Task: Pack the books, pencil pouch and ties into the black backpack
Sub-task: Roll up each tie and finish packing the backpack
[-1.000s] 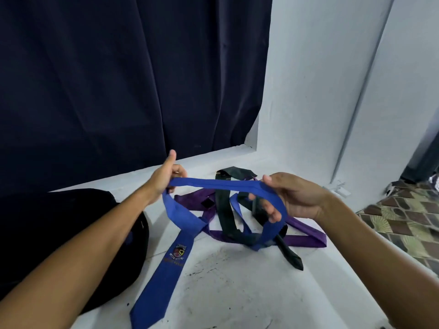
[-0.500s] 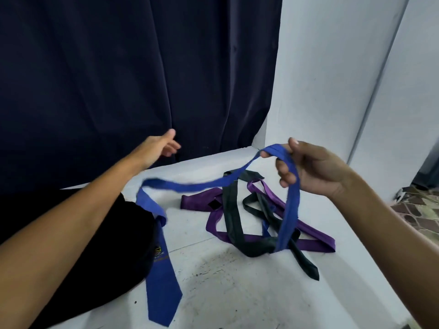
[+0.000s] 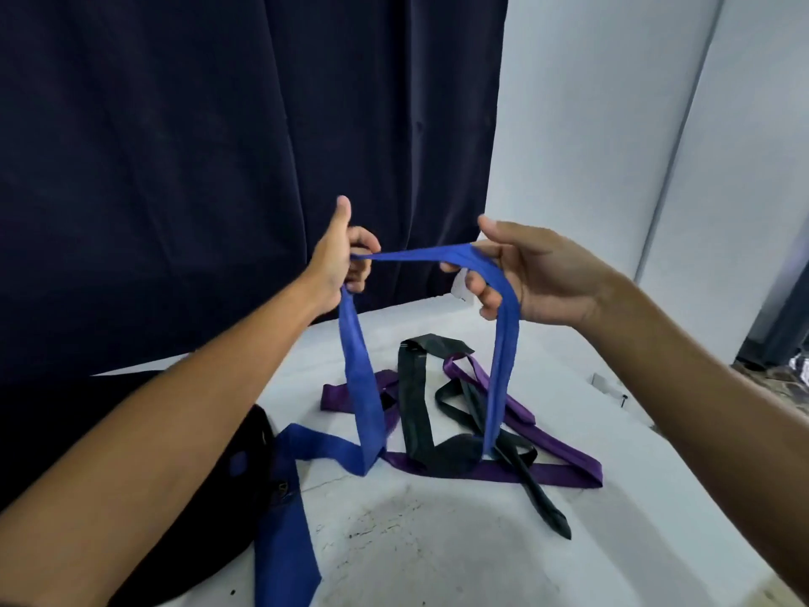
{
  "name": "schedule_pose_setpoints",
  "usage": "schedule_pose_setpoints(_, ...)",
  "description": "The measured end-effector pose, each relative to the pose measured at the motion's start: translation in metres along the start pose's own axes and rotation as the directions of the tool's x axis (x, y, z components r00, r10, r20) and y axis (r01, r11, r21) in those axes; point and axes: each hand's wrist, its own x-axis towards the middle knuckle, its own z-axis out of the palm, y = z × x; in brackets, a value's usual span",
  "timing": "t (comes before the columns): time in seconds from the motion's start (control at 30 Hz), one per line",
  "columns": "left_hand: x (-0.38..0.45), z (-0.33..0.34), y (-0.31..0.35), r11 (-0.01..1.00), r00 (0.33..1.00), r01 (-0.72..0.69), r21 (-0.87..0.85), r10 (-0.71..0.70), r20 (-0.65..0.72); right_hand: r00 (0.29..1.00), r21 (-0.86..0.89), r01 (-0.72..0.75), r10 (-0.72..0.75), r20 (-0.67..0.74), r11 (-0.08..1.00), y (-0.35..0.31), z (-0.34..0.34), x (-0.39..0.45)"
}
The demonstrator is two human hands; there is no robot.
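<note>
A blue tie [image 3: 363, 387] is stretched in the air between both hands. My left hand [image 3: 339, 256] pinches it at one spot, thumb up. My right hand [image 3: 529, 273] grips it further along, fingers curled round the band. From each hand a length hangs down to the white surface; the wide end lies partly over the black backpack [image 3: 245, 497] at the lower left. A purple tie [image 3: 538, 468] and a black tie [image 3: 413, 400] lie tangled on the surface below my hands. Books and pencil pouch are not in view.
A dark navy curtain [image 3: 219, 146] hangs behind on the left. White wall panels [image 3: 613, 124] close off the right. The white surface [image 3: 437, 554] is scuffed near me. Patterned floor [image 3: 779, 400] shows at the far right.
My left hand, open and off the tie half a second ago, now pinches it. Both hands have lifted the blue tie higher and closer together.
</note>
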Motion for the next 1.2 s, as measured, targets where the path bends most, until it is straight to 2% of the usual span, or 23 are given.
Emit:
schedule_pose_setpoints(0.07, 0.017, -0.032, 0.0, 0.962, 0.988, -0.008, 0.272, 0.049, -0.145, 0.998, -0.043, -0.035, 0.033, -0.046, 0.998, 0.003, 0.0, -0.004)
schedule_pose_setpoints(0.13, 0.026, -0.065, -0.01, 0.804, 0.971, 0.094, 0.587, 0.054, -0.231, 0.996, -0.076, -0.042, 0.035, -0.086, 0.996, 0.007, -0.001, -0.005)
schedule_pose_setpoints(0.17, 0.026, -0.074, -0.013, 0.713, 0.967, 0.146, 0.685, 0.043, -0.251, 0.995, -0.077, -0.044, 0.037, -0.093, 0.996, 0.009, -0.001, -0.005)
schedule_pose_setpoints(0.2, 0.024, -0.078, -0.016, 0.664, 0.972, 0.164, 0.73, 0.019, -0.236, 0.995, -0.065, -0.047, 0.041, -0.092, 0.997, 0.012, 0.0, -0.004)
schedule_pose_setpoints(0.23, 0.02, -0.075, -0.015, 0.676, 0.985, 0.126, 0.726, 0.0, -0.171, 0.995, -0.043, -0.05, 0.046, -0.086, 0.998, 0.014, 0.001, -0.002)
schedule_pose_setpoints(0.3, 0.0, -0.052, -0.011, 0.841, 0.995, -0.06, 0.538, 0.004, 0.105, 0.997, 0.017, -0.055, 0.056, -0.055, 0.998, 0.018, 0.004, 0.003)
schedule_pose_setpoints(0.33, -0.015, -0.036, -0.008, 0.907, 0.961, -0.137, 0.398, 0.025, 0.276, 0.998, 0.044, -0.056, 0.058, -0.036, 0.997, 0.019, 0.006, 0.007)
schedule_pose_setpoints(0.37, -0.029, -0.021, -0.007, 0.948, 0.896, -0.188, 0.256, 0.059, 0.44, 0.998, 0.065, -0.057, 0.058, -0.018, 0.996, 0.02, 0.008, 0.01)
schedule_pose_setpoints(0.4, -0.043, -0.007, -0.008, 0.962, 0.82, -0.224, 0.155, 0.1, 0.564, 0.998, 0.083, -0.057, 0.058, -0.007, 0.995, 0.022, 0.009, 0.012)
schedule_pose_setpoints(0.43, -0.055, 0.006, -0.014, 0.959, 0.773, -0.262, 0.112, 0.139, 0.619, 0.998, 0.098, -0.057, 0.058, -0.003, 0.993, 0.023, 0.009, 0.014)
schedule_pose_setpoints(0.47, -0.063, 0.017, -0.021, 0.949, 0.785, -0.292, 0.117, 0.168, 0.597, 0.998, 0.111, -0.055, 0.056, -0.002, 0.992, 0.024, 0.009, 0.015)
schedule_pose_setpoints(0.57, -0.075, 0.038, -0.033, 0.956, 0.915, -0.265, 0.127, 0.207, 0.346, 0.999, 0.13, -0.051, 0.05, 0.01, 0.99, 0.026, 0.007, 0.013)
schedule_pose_setpoints(0.67, -0.07, 0.036, -0.038, 0.964, 0.966, -0.214, 0.157, 0.185, 0.182, 0.998, 0.148, -0.063, 0.065, -0.008, 0.987, 0.026, 0.006, 0.007)
schedule_pose_setpoints(0.9, -0.039, -0.004, -0.07, 0.926, 0.988, -0.141, 0.349, 0.152, -0.005, 0.996, 0.087, -0.043, 0.05, -0.071, 0.995, 0.032, 0.006, -0.013)
schedule_pose_setpoints(1.07, -0.018, -0.051, -0.114, 0.78, 0.985, -0.029, 0.626, 0.128, -0.115, 0.996, 0.078, -0.061, 0.066, -0.067, 0.995, 0.036, 0.003, -0.019)
schedule_pose_setpoints(1.2, -0.022, -0.077, -0.142, 0.705, 0.973, 0.103, 0.702, 0.075, -0.218, 0.997, 0.106, -0.051, 0.056, -0.047, 0.993, 0.037, 0.0, -0.023)
